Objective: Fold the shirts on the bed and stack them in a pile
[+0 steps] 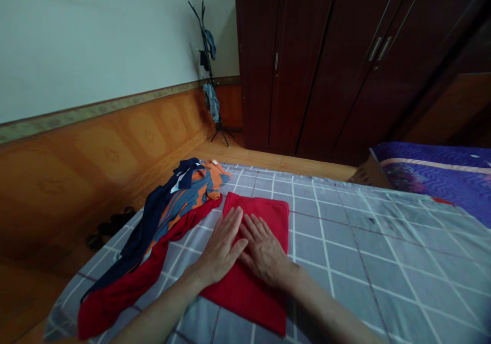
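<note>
A red folded garment point(264, 305) lies flat on the grey checked bedsheet point(337, 221), in a long rectangle in front of me. Flat on its left part rests my left hand point(224, 246), fingers stretched out and pointing away from me. Beside it my right hand point(263, 246) presses on the cloth too, its fingers extended and slightly apart. The two hands nearly meet at the middle of the garment, and neither grips anything. What kind of garment it is cannot be told from its folded shape.
Left of the red cloth lies a loose heap of clothes point(161, 226) in navy, orange, grey and red. A coat rack point(209, 62) stands in the corner by a dark wardrobe point(307, 62). Shoes point(111, 226) sit on the floor at left; a purple bedspread point(441, 172) is at right.
</note>
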A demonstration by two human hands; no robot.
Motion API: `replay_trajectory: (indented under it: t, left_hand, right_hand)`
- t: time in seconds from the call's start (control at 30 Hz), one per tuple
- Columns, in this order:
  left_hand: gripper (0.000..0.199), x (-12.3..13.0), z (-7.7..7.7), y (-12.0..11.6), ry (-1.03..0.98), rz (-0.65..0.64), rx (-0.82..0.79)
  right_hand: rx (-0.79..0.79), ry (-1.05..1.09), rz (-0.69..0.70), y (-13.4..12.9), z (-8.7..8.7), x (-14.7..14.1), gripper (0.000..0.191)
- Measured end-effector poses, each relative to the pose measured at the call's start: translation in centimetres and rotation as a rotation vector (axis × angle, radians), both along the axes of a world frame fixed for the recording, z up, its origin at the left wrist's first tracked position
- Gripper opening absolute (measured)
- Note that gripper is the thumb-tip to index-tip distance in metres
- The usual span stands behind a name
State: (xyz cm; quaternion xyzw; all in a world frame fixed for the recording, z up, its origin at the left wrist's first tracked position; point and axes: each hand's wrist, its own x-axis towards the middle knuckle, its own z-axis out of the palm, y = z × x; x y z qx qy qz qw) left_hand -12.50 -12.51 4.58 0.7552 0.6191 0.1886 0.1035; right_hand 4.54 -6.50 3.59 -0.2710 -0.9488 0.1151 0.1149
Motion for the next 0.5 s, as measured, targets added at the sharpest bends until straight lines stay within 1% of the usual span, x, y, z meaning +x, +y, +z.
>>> replay_trajectory:
  t: [0.03,0.1,0.17,0.23,0.3,0.33,0.37,0.4,0.5]
  left_hand:
    - [0.06,-0.2,-0.2,0.8,0.013,-0.047,-0.027]
    - [0.06,-1.1,-1.1,2.0,0.081,-0.122,-0.091]
    - [0.062,-2.5,-2.4,2.9,0.163,-0.132,-0.127]
    - [0.065,-3.6,-3.3,3.5,0.237,-0.045,-0.107]
    - [0.069,-3.8,-3.4,4.1,0.291,0.078,-0.048]
    - [0.069,-3.3,-3.2,4.3,0.305,0.102,-0.014]
    - [0.069,-2.6,-2.9,4.6,0.31,0.084,0.016]
    - [0.069,-1.6,-2.6,4.8,0.305,0.022,0.037]
    - [0.068,1.3,-2.1,5.9,0.27,-0.256,0.025]
  right_hand:
    - [-0.015,0.01,0.056,-1.2,-0.2,0.5,0.069]
    - [-0.02,0.022,0.142,-3.5,-1.1,1.8,0.073]
    - [0.042,0.03,0.19,-5.2,-2.3,3.3,0.077]
    - [0.171,0.046,0.214,-6.2,-3.4,4.7,0.081]
    - [0.322,0.063,0.218,-6.6,-4.1,5.4,0.083]
    - [0.389,0.069,0.213,-6.6,-4.2,5.6,0.084]
    - [0.443,0.074,0.204,-6.6,-4.3,5.6,0.084]
    - [0.483,0.079,0.198,-6.6,-4.3,5.6,0.084]
    - [0.511,0.089,0.198,-6.4,-4.2,5.4,0.084]
